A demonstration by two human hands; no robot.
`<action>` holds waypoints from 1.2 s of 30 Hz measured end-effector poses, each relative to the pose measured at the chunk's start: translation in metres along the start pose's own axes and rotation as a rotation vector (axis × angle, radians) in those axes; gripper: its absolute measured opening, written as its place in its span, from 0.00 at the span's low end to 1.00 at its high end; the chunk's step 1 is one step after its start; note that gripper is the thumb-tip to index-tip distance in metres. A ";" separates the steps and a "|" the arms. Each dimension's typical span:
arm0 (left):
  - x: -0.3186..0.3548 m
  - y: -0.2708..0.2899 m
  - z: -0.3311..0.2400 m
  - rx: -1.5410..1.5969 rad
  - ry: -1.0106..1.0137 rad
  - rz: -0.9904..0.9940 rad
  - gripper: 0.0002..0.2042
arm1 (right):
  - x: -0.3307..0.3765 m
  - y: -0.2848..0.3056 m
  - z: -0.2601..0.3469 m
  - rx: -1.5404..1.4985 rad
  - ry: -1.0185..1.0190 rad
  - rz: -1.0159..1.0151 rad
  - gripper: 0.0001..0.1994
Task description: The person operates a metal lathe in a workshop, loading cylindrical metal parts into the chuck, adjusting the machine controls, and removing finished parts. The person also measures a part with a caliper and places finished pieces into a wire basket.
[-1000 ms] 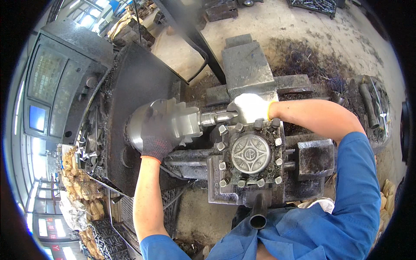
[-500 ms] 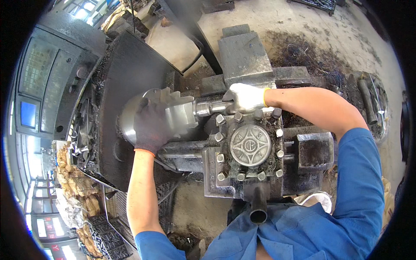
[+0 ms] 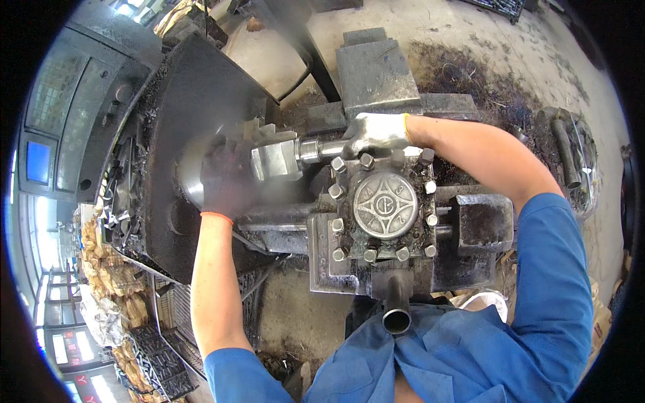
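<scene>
Both hands stay put since the earlier frame: gloved left hand (image 3: pixel 225 176) grasps the lathe chuck (image 3: pixel 222 158); right hand (image 3: pixel 376 134) stays clenched around the steel workpiece (image 3: pixel 316 149).

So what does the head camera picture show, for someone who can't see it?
A person in blue sleeves works at a greasy metal lathe: the dark-gloved left hand rests on the round steel chuck, and the white-gloved right hand has its grip around a shiny metal bar sticking out of it. Below sits a square tool post ringed with bolts.
</scene>
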State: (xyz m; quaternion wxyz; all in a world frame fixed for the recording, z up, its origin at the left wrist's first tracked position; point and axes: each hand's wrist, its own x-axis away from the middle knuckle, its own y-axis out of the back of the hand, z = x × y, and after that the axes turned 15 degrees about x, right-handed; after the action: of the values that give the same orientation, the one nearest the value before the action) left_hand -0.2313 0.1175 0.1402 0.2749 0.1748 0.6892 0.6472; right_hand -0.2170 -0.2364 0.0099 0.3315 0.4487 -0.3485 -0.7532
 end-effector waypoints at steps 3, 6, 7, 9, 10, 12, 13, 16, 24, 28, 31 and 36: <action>0.004 -0.009 0.015 -0.074 -0.035 -0.012 0.36 | -0.005 0.041 0.035 -0.282 -0.669 0.300 0.17; -0.003 -0.003 -0.005 -0.018 0.003 -0.015 0.36 | 0.073 0.057 0.030 -0.396 -0.900 0.207 0.21; 0.001 -0.004 -0.008 0.019 0.073 0.004 0.38 | 0.088 0.067 0.034 -0.279 -0.938 0.156 0.22; 0.003 0.002 -0.011 -0.013 0.056 0.056 0.38 | 0.087 0.094 0.054 -0.073 -1.076 0.051 0.22; 0.004 0.006 -0.011 -0.034 0.057 0.079 0.38 | 0.073 0.115 0.062 0.088 -1.074 0.215 0.18; 0.004 -0.008 -0.001 -0.066 0.043 0.015 0.37 | 0.045 0.115 0.074 0.395 -0.970 0.012 0.15; 0.003 -0.012 0.003 -0.078 0.000 -0.029 0.37 | 0.039 0.114 0.070 0.573 -0.998 -0.025 0.16; 0.002 -0.014 0.010 -0.078 -0.058 -0.046 0.38 | 0.032 0.135 0.077 0.105 -0.905 -0.384 0.11; 0.003 -0.018 0.017 -0.169 -0.024 -0.038 0.35 | 0.014 0.079 0.051 0.105 -0.808 0.206 0.13; -0.002 -0.003 0.001 -0.065 0.035 0.049 0.35 | -0.008 0.036 0.055 0.217 -0.769 0.248 0.17; -0.001 0.002 -0.002 -0.041 0.014 0.058 0.36 | -0.014 0.023 0.055 0.246 -0.780 0.159 0.17; 0.004 -0.008 0.002 -0.011 -0.076 -0.133 0.37 | -0.011 0.028 0.054 0.288 -0.815 0.265 0.17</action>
State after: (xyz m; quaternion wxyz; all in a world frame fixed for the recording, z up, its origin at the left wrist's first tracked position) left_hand -0.2321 0.1203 0.1314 0.3442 0.1518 0.6848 0.6241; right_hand -0.2568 -0.2299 0.0576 0.1950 0.1083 -0.6064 -0.7632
